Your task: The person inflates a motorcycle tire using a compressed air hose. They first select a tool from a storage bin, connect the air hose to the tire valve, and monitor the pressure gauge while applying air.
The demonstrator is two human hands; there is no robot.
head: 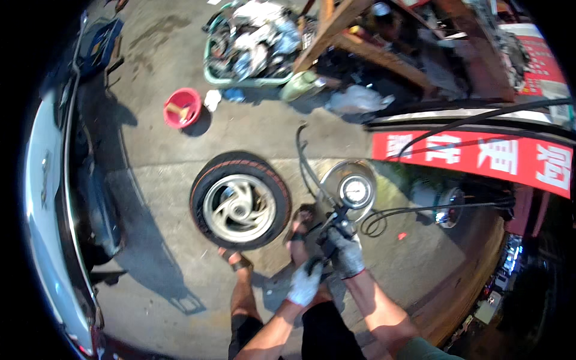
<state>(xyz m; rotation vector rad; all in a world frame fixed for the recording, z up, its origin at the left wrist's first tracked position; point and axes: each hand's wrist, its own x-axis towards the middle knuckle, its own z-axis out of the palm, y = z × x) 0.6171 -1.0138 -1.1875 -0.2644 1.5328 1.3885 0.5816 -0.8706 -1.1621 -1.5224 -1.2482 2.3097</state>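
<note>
My right hand, in a grey-white work glove, grips a tyre inflator gun. The gun's round dial gauge faces up, and a dark rubber hose runs from it towards the top. My left hand, gloved too, is curled just left of the right one against something dark; I cannot tell what it grips. Left of the gun, a scooter wheel with a pale alloy rim and black tyre lies flat on the concrete by my feet. A round metal basin sits partly hidden beneath the gauge.
A pink plastic bowl holding a brush-like tool stands beyond the wheel. A green-rimmed tub overflows with rubbish. A wooden frame and a red sign board are at right. A light-blue vehicle lines the left; a black hose trails right.
</note>
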